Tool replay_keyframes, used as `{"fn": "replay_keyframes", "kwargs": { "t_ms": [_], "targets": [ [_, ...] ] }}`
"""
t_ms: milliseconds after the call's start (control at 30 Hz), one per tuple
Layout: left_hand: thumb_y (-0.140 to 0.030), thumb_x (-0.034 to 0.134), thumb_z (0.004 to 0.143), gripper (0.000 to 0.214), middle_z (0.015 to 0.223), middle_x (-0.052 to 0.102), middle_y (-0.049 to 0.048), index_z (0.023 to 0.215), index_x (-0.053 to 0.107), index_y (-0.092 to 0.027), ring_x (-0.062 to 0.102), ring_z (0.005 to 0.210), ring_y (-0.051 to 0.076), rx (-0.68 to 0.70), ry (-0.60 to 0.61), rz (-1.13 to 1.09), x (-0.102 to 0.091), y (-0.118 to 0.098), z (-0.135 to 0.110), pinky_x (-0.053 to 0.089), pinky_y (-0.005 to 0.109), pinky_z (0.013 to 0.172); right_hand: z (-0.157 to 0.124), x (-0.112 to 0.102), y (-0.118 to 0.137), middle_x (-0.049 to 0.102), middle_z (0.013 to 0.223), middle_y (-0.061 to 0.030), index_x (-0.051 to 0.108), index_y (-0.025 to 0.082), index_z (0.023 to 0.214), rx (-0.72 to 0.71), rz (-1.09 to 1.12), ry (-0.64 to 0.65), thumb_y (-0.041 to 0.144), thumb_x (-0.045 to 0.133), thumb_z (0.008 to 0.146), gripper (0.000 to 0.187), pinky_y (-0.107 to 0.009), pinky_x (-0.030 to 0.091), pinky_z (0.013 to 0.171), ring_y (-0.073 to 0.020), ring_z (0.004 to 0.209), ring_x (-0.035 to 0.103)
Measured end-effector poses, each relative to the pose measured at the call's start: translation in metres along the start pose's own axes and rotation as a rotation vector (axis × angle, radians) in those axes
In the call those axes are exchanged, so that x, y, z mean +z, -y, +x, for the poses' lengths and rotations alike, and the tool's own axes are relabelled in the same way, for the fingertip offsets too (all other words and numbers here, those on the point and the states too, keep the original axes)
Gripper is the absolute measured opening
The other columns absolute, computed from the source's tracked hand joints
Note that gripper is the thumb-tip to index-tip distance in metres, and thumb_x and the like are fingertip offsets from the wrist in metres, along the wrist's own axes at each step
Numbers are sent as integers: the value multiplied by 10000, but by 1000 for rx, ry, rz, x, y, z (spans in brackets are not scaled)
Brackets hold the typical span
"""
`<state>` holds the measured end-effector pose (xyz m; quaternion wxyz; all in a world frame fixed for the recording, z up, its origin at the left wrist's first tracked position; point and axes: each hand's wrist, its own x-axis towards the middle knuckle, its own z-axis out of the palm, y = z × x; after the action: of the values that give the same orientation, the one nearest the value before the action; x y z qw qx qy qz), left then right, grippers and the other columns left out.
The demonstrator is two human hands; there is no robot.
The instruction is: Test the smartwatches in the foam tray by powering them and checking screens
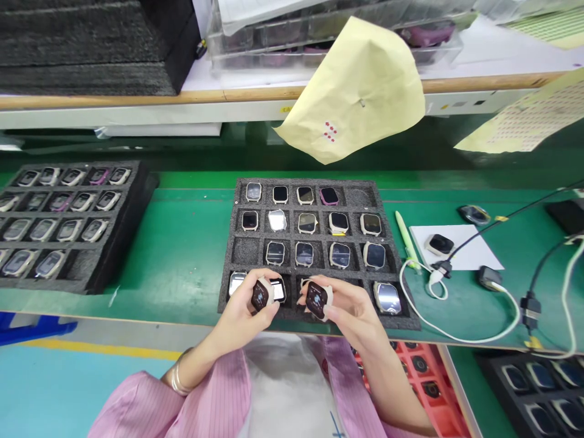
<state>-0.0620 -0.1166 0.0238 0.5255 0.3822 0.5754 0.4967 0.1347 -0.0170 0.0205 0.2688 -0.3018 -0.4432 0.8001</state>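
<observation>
My left hand grips a smartwatch body with a pale case, its dark screen lit with a small picture. In my right hand is a second smartwatch body of the same look, also lit. Both are held over the near row of a black foam tray, whose square pockets hold several strapless watches. One watch with a bright screen lies just behind my left fingers. At the tray's near right corner sits another watch. My right hand hides part of the near row.
Another foam tray of watches lies left. To the right are a green pen, white paper bearing a watch, and a white cable. A yellow sheet hangs from the shelf. A red tray sits below the table edge.
</observation>
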Motion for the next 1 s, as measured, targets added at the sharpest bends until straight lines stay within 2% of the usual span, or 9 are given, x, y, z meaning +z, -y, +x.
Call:
{"fn": "replay_keyframes", "kwargs": {
  "t_ms": [300, 600, 767, 867, 1000],
  "targets": [
    [-108, 586, 800, 339, 741, 473, -36, 1117, 542, -220, 465, 672, 111, 81, 47, 62, 0, -4, 1, 393, 202, 629, -4, 4, 5, 744, 1000, -72, 706, 267, 1120, 1, -30, -23, 308, 784, 762, 368, -414, 554, 860, -266, 900, 710],
    [-133, 577, 828, 331, 721, 456, -50, 1142, 518, -220, 416, 533, 76, 62, -42, -15, -4, -1, 1, 333, 198, 504, 0, -3, 3, 746, 1029, -74, 721, 281, 1091, -73, -14, -5, 306, 789, 759, 340, -415, 558, 854, -285, 928, 711],
    [-150, 609, 814, 361, 773, 497, -38, 1155, 513, -220, 431, 526, 66, 116, -66, -11, -7, -1, -1, 348, 192, 486, -5, -5, 6, 748, 1003, -73, 730, 278, 1076, -123, -5, -12, 326, 798, 746, 340, -397, 578, 803, -285, 881, 721],
    [-143, 607, 814, 330, 743, 487, -47, 1126, 524, -213, 429, 513, 60, 118, -78, -3, -6, -2, -2, 359, 181, 478, -7, -4, 8, 748, 1002, -79, 727, 265, 1079, -93, -18, -26, 331, 797, 746, 347, -401, 579, 806, -291, 880, 721],
    [-185, 615, 835, 405, 762, 473, -50, 1213, 476, -230, 468, 518, 62, 29, -65, -79, -2, -5, 3, 405, 173, 466, -2, -3, 8, 729, 1084, -107, 667, 254, 1189, -38, -20, 15, 329, 736, 814, 388, -453, 559, 867, -304, 960, 706]
  ]
}}
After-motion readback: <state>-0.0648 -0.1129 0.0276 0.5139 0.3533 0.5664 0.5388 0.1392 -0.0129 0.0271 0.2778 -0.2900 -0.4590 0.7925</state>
